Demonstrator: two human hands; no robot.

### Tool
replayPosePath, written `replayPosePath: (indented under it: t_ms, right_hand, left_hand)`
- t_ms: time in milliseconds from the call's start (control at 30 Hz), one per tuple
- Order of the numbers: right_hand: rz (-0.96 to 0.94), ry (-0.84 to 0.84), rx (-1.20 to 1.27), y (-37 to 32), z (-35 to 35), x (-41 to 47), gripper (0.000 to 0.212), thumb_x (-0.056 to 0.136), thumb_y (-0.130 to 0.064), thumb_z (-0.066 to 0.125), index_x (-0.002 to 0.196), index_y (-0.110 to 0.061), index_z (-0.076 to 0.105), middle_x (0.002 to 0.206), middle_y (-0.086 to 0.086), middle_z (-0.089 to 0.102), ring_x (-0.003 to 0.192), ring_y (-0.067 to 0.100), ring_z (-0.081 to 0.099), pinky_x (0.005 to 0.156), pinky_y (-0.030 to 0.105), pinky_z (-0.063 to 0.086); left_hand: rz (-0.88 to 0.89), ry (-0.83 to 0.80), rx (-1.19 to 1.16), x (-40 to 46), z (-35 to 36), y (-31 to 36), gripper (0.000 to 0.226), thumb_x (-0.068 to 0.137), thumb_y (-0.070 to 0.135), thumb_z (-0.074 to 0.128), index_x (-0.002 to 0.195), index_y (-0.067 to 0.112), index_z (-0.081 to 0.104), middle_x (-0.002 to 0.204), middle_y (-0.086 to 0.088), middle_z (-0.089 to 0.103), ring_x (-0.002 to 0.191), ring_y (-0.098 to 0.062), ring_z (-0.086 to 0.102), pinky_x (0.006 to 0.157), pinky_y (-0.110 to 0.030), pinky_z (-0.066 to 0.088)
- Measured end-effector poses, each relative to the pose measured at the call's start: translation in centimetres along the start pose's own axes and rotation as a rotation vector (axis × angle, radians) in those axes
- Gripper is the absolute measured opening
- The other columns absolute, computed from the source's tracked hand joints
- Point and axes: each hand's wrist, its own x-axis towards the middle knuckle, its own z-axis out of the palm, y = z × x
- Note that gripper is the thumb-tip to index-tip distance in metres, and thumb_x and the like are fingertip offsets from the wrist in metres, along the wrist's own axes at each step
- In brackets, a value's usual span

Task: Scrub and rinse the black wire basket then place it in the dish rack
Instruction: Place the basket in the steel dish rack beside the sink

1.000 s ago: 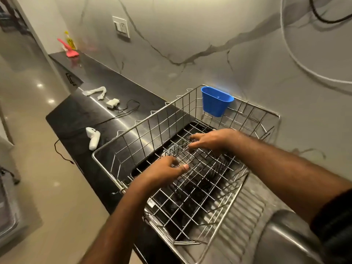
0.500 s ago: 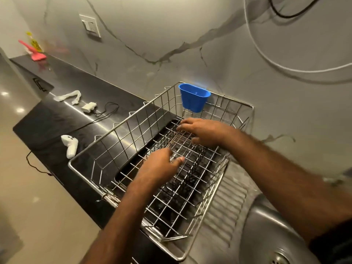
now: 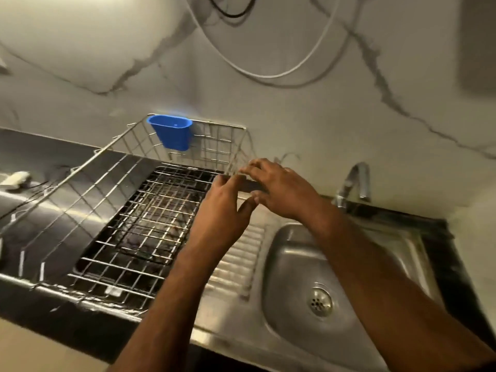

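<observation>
Dark stone worktop point(image 3: 40, 157) along a veined marble wall, with a steel sink unit point(image 3: 290, 264) set into its right half: ribbed drainer, then bowl and tap point(image 3: 351, 183) at the back edge. Bearing a chrome wire dish rack point(image 3: 88, 189) across worktop and drainer. Near the left edge, a small white device point(image 3: 16, 178) with a dark cable point(image 3: 40, 185), blurred.
</observation>
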Motion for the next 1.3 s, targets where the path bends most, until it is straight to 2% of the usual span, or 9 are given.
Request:
replayPosePath:
  t_ms: [100,200,333,433,567,767,1033,1167,1300]
  right_hand:
    - [0.059,0.034,-0.034,2.6,-0.8,-4.0,0.060,0.094,-0.032,0.061,0.148,-0.035,0.036,0.151,-0.004,0.037,0.136,0.018,0.041,0.107,0.039,0.039]
    - [0.152,0.062,-0.030,5.6,-0.6,-8.0,0.057,0.096,-0.033,0.060,0.148,-0.034,0.037,0.150,-0.004,0.038,0.134,0.019,0.043,0.104,0.040,0.042]
    - [0.261,0.078,0.008,8.8,0.2,-12.8,0.053,0.097,-0.035,0.059,0.147,-0.035,0.040,0.147,-0.004,0.041,0.134,0.020,0.044,0.105,0.044,0.043]
    - [0.337,0.069,0.030,10.6,0.7,-15.7,0.056,0.096,-0.031,0.059,0.147,-0.036,0.039,0.151,-0.007,0.038,0.137,0.017,0.040,0.106,0.038,0.040]
    - [0.416,0.048,0.049,13.1,0.8,-17.6,0.054,0.095,-0.032,0.059,0.146,-0.035,0.041,0.150,-0.007,0.038,0.132,0.019,0.045,0.102,0.038,0.045]
    - [0.560,0.061,0.122,16.2,1.6,-17.2,0.047,0.097,-0.031,0.058,0.142,-0.032,0.048,0.143,-0.008,0.046,0.128,0.016,0.049,0.101,0.038,0.046]
    - [0.745,0.138,0.262,20.6,5.4,-13.1,0.019,0.098,-0.014,0.054,0.114,-0.013,0.064,0.110,0.003,0.060,0.093,0.019,0.060,0.079,0.032,0.050]
    - [0.763,0.159,0.419,23.0,6.2,-10.6,0.036,0.094,-0.012,0.062,0.130,-0.015,0.061,0.125,0.006,0.064,0.115,0.023,0.061,0.100,0.042,0.050]
    - [0.700,0.148,0.519,24.3,7.4,-9.2,0.035,0.094,-0.026,0.063,0.128,-0.022,0.064,0.126,0.005,0.065,0.117,0.024,0.062,0.100,0.051,0.050]
  left_hand:
    - [0.066,-0.001,0.013,-0.2,3.0,2.5,0.047,0.095,0.037,0.070,0.139,0.022,0.058,0.132,0.000,0.056,0.120,-0.017,0.056,0.096,-0.023,0.038]
    - [0.077,-0.025,0.026,-0.5,6.0,4.7,0.048,0.096,0.038,0.068,0.140,0.020,0.057,0.136,-0.003,0.058,0.124,-0.021,0.056,0.102,-0.033,0.043]
    - [0.098,-0.079,0.078,-0.4,10.1,7.2,0.052,0.095,0.037,0.068,0.141,0.016,0.055,0.134,-0.010,0.060,0.122,-0.032,0.059,0.101,-0.044,0.048]
    - [0.115,-0.124,0.120,0.0,12.9,8.6,0.054,0.096,0.038,0.067,0.143,0.016,0.054,0.139,-0.011,0.059,0.127,-0.032,0.056,0.106,-0.045,0.045]
    - [0.140,-0.191,0.124,1.3,15.6,10.0,0.054,0.098,0.040,0.065,0.145,0.016,0.053,0.143,-0.010,0.058,0.131,-0.029,0.054,0.111,-0.045,0.041]
    - [0.125,-0.262,0.095,3.8,18.4,9.7,0.053,0.098,0.038,0.065,0.143,0.015,0.054,0.140,-0.012,0.057,0.130,-0.031,0.053,0.110,-0.045,0.043]
    - [0.089,-0.319,0.103,6.9,21.3,6.4,0.057,0.100,0.039,0.062,0.152,0.024,0.043,0.148,-0.005,0.050,0.138,-0.024,0.045,0.116,-0.041,0.039]
    - [0.081,-0.330,0.124,8.5,22.9,5.4,0.058,0.099,0.039,0.062,0.152,0.025,0.043,0.147,-0.004,0.052,0.135,-0.023,0.046,0.115,-0.040,0.039]
    - [0.086,-0.349,0.125,9.7,24.1,5.0,0.055,0.100,0.036,0.061,0.151,0.022,0.045,0.149,-0.005,0.051,0.137,-0.024,0.044,0.118,-0.043,0.035]
